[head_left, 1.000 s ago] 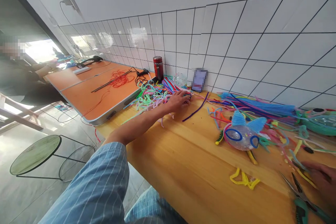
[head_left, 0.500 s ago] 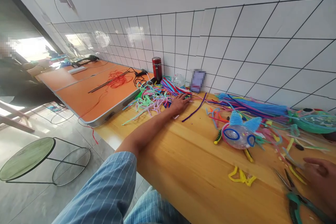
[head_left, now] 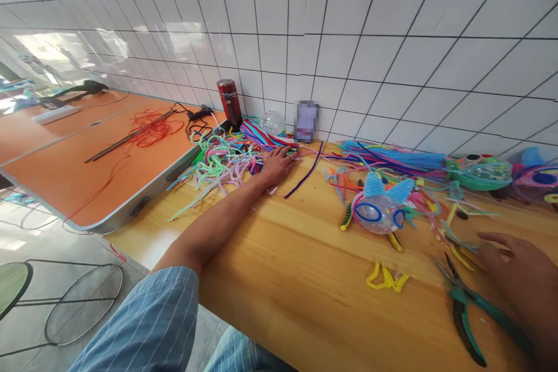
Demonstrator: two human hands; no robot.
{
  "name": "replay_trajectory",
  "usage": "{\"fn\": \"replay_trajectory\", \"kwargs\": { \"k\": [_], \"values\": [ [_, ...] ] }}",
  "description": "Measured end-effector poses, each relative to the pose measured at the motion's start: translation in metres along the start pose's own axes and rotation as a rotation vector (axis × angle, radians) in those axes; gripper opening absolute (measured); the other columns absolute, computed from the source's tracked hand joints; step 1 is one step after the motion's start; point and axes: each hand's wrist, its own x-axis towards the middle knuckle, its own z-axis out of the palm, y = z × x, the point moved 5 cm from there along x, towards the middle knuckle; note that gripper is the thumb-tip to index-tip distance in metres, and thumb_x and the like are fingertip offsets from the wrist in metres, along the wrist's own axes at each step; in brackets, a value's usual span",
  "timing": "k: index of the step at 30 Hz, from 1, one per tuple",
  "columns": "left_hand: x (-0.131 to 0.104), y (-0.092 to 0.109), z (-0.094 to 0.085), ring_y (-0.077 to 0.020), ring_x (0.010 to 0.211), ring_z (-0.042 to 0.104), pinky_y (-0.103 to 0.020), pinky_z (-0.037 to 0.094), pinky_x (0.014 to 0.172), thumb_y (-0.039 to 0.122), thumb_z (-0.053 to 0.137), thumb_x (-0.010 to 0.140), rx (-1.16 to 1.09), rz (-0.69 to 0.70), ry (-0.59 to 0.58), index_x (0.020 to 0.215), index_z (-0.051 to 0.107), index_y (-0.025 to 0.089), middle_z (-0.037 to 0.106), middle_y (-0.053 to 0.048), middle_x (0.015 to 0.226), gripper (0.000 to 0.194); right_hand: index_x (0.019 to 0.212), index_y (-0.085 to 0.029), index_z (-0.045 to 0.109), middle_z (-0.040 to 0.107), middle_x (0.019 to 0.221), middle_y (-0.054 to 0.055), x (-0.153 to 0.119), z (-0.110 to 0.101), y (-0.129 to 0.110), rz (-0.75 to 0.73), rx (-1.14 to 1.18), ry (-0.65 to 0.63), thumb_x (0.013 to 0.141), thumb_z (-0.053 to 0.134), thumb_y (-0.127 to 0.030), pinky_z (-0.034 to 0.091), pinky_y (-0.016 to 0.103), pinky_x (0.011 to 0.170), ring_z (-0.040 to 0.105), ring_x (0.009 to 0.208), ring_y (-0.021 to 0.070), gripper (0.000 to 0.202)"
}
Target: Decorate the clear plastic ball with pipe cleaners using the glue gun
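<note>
My left hand point(head_left: 278, 166) rests on the right edge of a tangled heap of pipe cleaners point(head_left: 218, 157), its fingers reaching over the ends of a red, blue and white bundle point(head_left: 265, 138). Whether it grips any of them is hidden. At the right, my right hand point(head_left: 508, 256) is low over the table, thumb and index finger bent toward each other near a pale strand; their tips are unclear. Pliers point(head_left: 462, 290) with green handles lie spread beside it. A clear ball point(head_left: 379, 215) with blue ears and blue rings sits between the hands, with yellow bent pieces point(head_left: 386, 277) in front.
Blue pipe cleaners point(head_left: 401, 161) and a green-trimmed clear ball point(head_left: 482, 172) lie along the tiled wall. A red flask point(head_left: 229, 103) and a propped phone point(head_left: 306, 122) stand behind. Red cord point(head_left: 152, 131) lies on the orange table point(head_left: 87, 180); a round stool point(head_left: 13, 285) is lower left.
The view has turned to the right, so things appear further left, and the person at the far left is out of view. My left hand remains at the heap; my right hand shows more fully.
</note>
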Motion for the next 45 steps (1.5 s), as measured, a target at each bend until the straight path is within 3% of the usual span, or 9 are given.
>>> {"fn": "replay_trajectory", "kwargs": {
  "k": [4, 8, 12, 18, 25, 32, 39, 45],
  "values": [
    [0.0, 0.002, -0.004, -0.0343, 0.163, 0.054, -0.057, 0.045, 0.136, 0.036, 0.057, 0.115, -0.025, -0.006, 0.006, 0.161, 0.07, 0.029, 0.06, -0.012, 0.176, 0.048, 0.091, -0.035, 0.081, 0.086, 0.111, 0.02, -0.009, -0.021, -0.032, 0.146, 0.175, -0.077, 0.077, 0.057, -0.049, 0.057, 0.06, 0.086, 0.079, 0.102, 0.0442, 0.031],
    [-0.001, 0.002, -0.008, -0.0396, 0.161, 0.055, -0.062, 0.045, 0.134, 0.037, 0.053, 0.114, -0.058, -0.012, 0.016, 0.16, 0.07, 0.027, 0.061, -0.015, 0.175, 0.05, 0.096, -0.029, 0.083, 0.089, 0.11, 0.017, -0.014, -0.032, -0.048, 0.16, 0.195, -0.097, 0.086, 0.052, -0.046, 0.059, 0.053, 0.093, 0.082, 0.099, 0.0387, 0.036],
    [-0.001, 0.0, -0.008, -0.0407, 0.163, 0.052, -0.065, 0.044, 0.134, 0.04, 0.048, 0.114, -0.011, -0.019, -0.011, 0.163, 0.068, 0.027, 0.058, -0.015, 0.177, 0.054, 0.105, -0.028, 0.085, 0.09, 0.11, 0.01, -0.017, -0.031, -0.048, 0.136, 0.215, -0.085, 0.094, 0.055, -0.044, 0.06, 0.043, 0.097, 0.082, 0.101, 0.0305, 0.036],
    [-0.002, 0.002, -0.012, -0.041, 0.163, 0.052, -0.063, 0.045, 0.133, 0.043, 0.044, 0.114, 0.02, -0.015, -0.03, 0.164, 0.067, 0.025, 0.058, -0.015, 0.177, 0.058, 0.102, -0.027, 0.085, 0.086, 0.092, 0.007, -0.018, -0.029, -0.051, 0.15, 0.224, -0.044, 0.093, 0.062, -0.048, 0.056, 0.037, 0.081, 0.078, 0.087, 0.0278, 0.032],
    [-0.001, 0.003, -0.015, -0.0428, 0.161, 0.055, -0.067, 0.047, 0.131, 0.043, 0.045, 0.111, 0.019, -0.021, -0.021, 0.161, 0.069, 0.029, 0.061, -0.014, 0.175, 0.058, 0.097, -0.023, 0.082, 0.073, 0.071, 0.006, -0.017, -0.036, -0.046, 0.2, 0.22, 0.011, 0.099, 0.057, -0.06, 0.044, 0.036, 0.072, 0.067, 0.075, 0.0264, 0.045],
    [-0.001, 0.002, -0.015, -0.0422, 0.162, 0.054, -0.065, 0.047, 0.133, 0.045, 0.046, 0.109, 0.005, -0.024, -0.023, 0.16, 0.07, 0.031, 0.062, -0.013, 0.173, 0.058, 0.09, -0.024, 0.078, 0.068, 0.067, 0.004, -0.022, -0.035, -0.054, 0.19, 0.272, -0.024, 0.099, 0.055, -0.064, 0.042, 0.035, 0.071, 0.063, 0.07, 0.0242, 0.047],
    [-0.001, 0.001, -0.015, -0.046, 0.162, 0.054, -0.068, 0.045, 0.133, 0.046, 0.042, 0.111, 0.011, -0.012, -0.025, 0.162, 0.068, 0.023, 0.058, -0.018, 0.176, 0.062, 0.084, -0.025, 0.069, 0.07, 0.073, 0.006, -0.021, -0.033, -0.051, 0.23, 0.287, -0.033, 0.097, 0.052, -0.066, 0.038, 0.035, 0.071, 0.061, 0.073, 0.0248, 0.046],
    [-0.001, 0.0, -0.015, -0.0453, 0.164, 0.052, -0.067, 0.044, 0.135, 0.047, 0.043, 0.111, 0.009, -0.043, -0.04, 0.163, 0.068, 0.025, 0.056, -0.016, 0.178, 0.062, 0.071, -0.027, 0.056, 0.061, 0.066, 0.003, -0.022, -0.036, -0.053, 0.23, 0.303, -0.024, 0.099, 0.048, -0.069, 0.035, 0.035, 0.069, 0.053, 0.069, 0.0212, 0.05]
  ]
}}
